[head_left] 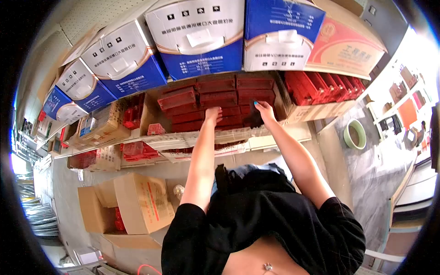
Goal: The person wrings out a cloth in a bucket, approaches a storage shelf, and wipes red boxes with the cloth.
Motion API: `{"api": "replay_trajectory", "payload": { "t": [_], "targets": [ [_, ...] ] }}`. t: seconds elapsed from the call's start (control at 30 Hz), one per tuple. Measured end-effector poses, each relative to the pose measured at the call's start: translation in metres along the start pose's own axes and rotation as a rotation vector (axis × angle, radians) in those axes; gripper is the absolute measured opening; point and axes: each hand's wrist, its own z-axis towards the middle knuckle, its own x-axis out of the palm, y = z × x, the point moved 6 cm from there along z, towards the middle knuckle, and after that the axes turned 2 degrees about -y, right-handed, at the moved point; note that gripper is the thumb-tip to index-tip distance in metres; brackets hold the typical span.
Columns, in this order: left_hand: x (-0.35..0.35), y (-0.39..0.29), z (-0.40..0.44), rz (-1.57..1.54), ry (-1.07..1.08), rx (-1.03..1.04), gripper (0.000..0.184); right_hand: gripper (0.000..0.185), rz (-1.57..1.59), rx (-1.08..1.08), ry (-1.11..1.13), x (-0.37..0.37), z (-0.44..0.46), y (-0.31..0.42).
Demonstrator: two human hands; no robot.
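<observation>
Both of my arms reach into a long open carton (183, 137) packed with rows of dark red plastic boxes (218, 99). My left hand (213, 115) is over the middle rows, its fingers loosely apart and pointing right across the boxes. It appears to hold nothing. Farther right, my right hand (265, 111) is bent inward at the right column, with a teal nail showing on one finger. A dark patch (255, 118) lies right under that hand; whether it is an object or a gap between boxes is unclear. The remaining right fingers are partly hidden.
Blue and white cartons (197, 41) line the shelf behind. More red boxes fill a carton (321, 110) at the right. On the floor are an opened cardboard box (142, 201) at the left and a green bucket (355, 134) at the right.
</observation>
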Motion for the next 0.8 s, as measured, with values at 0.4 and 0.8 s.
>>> {"api": "replay_trajectory", "payload": {
  "t": [0.4,0.8],
  "targets": [
    [-0.044,-0.045,0.013,-0.265,-0.324,0.329,0.072,0.046,0.002,0.032,0.112,-0.007,0.003,-0.005],
    [-0.065,-0.059,0.064,-0.355,-0.193,0.284,0.047,0.051,-0.119,0.032,0.115,-0.002,0.009,-0.005]
  ]
}}
